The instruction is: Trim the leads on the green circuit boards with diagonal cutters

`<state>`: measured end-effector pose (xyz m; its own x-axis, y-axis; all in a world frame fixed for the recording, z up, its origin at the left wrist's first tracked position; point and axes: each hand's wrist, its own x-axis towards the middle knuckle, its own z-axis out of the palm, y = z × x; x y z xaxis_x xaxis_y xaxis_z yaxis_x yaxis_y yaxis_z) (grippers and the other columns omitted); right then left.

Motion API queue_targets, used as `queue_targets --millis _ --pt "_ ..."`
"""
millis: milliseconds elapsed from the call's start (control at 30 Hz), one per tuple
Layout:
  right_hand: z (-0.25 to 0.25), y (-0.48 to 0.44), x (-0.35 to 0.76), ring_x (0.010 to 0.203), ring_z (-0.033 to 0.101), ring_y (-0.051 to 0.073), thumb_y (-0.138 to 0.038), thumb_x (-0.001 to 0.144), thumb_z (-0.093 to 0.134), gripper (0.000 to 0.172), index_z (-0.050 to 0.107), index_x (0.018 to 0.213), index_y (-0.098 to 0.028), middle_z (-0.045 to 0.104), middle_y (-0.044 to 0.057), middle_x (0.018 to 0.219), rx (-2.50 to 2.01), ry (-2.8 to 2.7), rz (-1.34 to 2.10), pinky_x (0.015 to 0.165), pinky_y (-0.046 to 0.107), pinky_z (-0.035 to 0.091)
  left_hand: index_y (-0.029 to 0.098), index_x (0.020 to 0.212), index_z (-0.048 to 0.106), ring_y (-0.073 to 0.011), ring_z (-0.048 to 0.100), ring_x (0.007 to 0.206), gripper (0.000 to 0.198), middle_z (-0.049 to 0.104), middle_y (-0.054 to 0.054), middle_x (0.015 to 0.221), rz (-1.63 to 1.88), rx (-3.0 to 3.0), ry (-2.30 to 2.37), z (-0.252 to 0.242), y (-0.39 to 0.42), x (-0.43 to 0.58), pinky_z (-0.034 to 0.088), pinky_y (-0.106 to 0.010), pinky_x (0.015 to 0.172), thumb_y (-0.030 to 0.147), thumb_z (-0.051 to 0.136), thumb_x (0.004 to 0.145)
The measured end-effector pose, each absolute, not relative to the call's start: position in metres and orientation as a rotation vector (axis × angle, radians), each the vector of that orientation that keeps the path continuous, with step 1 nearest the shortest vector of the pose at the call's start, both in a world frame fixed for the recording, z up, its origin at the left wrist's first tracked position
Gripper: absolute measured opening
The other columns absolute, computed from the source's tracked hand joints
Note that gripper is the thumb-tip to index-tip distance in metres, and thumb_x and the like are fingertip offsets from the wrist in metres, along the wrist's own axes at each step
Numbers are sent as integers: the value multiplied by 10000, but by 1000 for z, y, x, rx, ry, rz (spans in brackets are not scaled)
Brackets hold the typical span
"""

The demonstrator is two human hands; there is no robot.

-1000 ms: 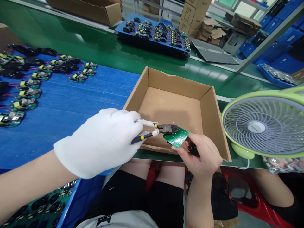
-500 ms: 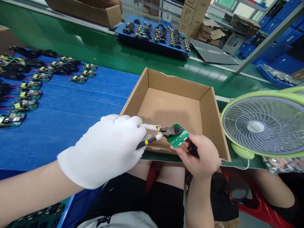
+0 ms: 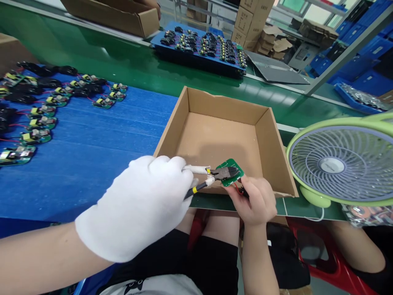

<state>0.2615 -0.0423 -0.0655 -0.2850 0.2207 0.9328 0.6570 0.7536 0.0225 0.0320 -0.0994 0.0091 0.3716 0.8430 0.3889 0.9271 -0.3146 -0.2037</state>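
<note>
My left hand (image 3: 144, 205), in a white glove, is closed around the handles of a pair of diagonal cutters (image 3: 225, 172). White wrapping and yellow bands show on the handles. The cutters' dark jaws lie over the face of a small green circuit board (image 3: 231, 163). Bare fingers of my right hand (image 3: 254, 198) pinch the board by its lower right edge. A red wire and a black part hang beneath it, partly hidden by that hand. Both hands are above the near side of an open cardboard box (image 3: 221, 131), which has small specks on its floor.
On the blue mat (image 3: 138, 114) at left lie several assembled boards (image 3: 43, 123) with black wired parts. Right of the box stands a green fan (image 3: 331, 164). A blue tray of boards (image 3: 199, 47) sits at the back. Another person's arm (image 3: 357, 246) shows at lower right.
The cutters have shifted slightly right and their jaws now cover more of the board's face. My left hand has moved a little right and down; my right hand has moved slightly left.
</note>
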Motion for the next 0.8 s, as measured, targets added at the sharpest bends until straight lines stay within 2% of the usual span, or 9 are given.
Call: queue_targets --millis 133,467,600,800 --pt "-75 -39 262 626 670 189 -260 1149 697 151 731 1202 -124 751 49 725 -671 -1821 -484 612 314 514 262 705 671 -326 617 567 276 620 -89 674 -309 -2239 -1514 11 -97 34 382 -454 561 125 516 887" --pt "-74 -55 257 628 675 183 -203 1140 700 119 724 1210 -111 778 60 761 -686 -1828 -455 604 322 503 279 734 680 -312 617 581 270 630 -73 681 -292 -2274 -1610 8 -100 32 378 -454 591 123 522 888" --pt "-73 -67 254 663 686 183 -195 1134 711 102 736 1151 -98 774 60 771 -720 -1806 -426 632 326 526 288 771 700 -309 610 571 327 649 -61 703 -246 -2315 -1613 6 -108 29 391 -461 591 52 489 857" --pt "-70 -79 251 689 692 184 -199 1144 694 125 736 1090 -95 763 58 755 -788 -1815 -387 662 323 545 302 739 690 -307 619 551 296 637 -48 673 -211 -2306 -1628 0 -114 27 390 -453 560 52 539 790"
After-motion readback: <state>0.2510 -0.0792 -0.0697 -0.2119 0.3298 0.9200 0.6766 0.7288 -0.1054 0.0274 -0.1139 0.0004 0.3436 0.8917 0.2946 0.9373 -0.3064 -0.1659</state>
